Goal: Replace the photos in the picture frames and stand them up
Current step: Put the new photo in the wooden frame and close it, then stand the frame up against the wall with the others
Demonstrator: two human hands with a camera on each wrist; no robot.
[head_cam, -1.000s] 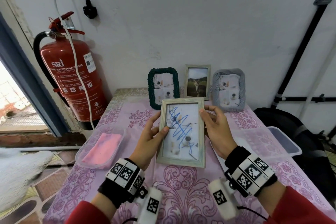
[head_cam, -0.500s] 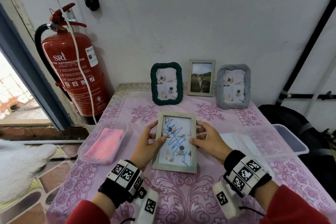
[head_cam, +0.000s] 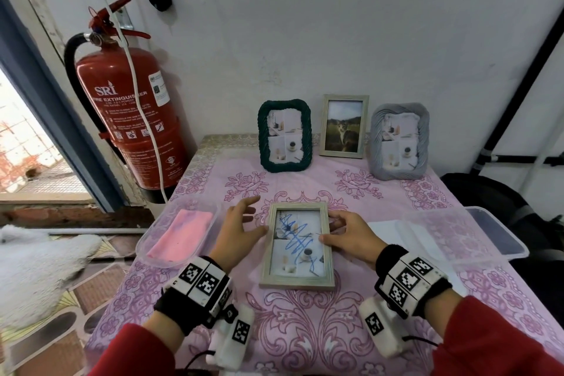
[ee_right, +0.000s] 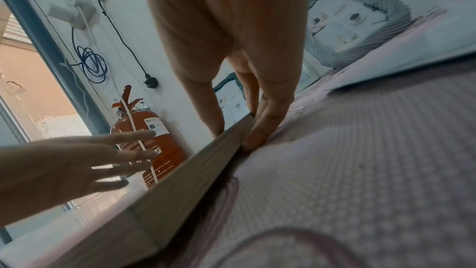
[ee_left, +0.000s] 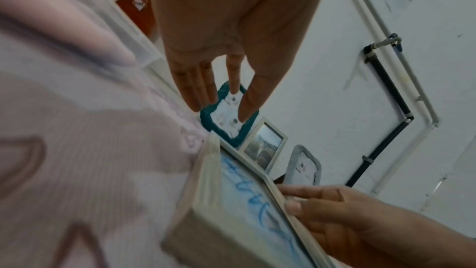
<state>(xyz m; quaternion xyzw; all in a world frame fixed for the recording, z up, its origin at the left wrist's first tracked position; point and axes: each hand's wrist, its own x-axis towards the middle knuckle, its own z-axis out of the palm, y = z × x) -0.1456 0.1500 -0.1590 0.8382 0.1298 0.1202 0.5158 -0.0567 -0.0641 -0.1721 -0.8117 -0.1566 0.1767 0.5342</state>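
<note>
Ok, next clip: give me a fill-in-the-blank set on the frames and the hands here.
1. The scribbled frame lies ____ on the table.
2. The scribble on its photo is ____ in colour.
3. The ____ hand grips that frame's edge; the left hand is spread beside it.
4. The number of frames standing by the wall is ____.

Missing words: flat; blue; right; three

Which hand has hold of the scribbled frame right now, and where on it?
The right hand pinches the scribbled frame at its right edge. The left hand is open beside it, holding nothing.
</note>
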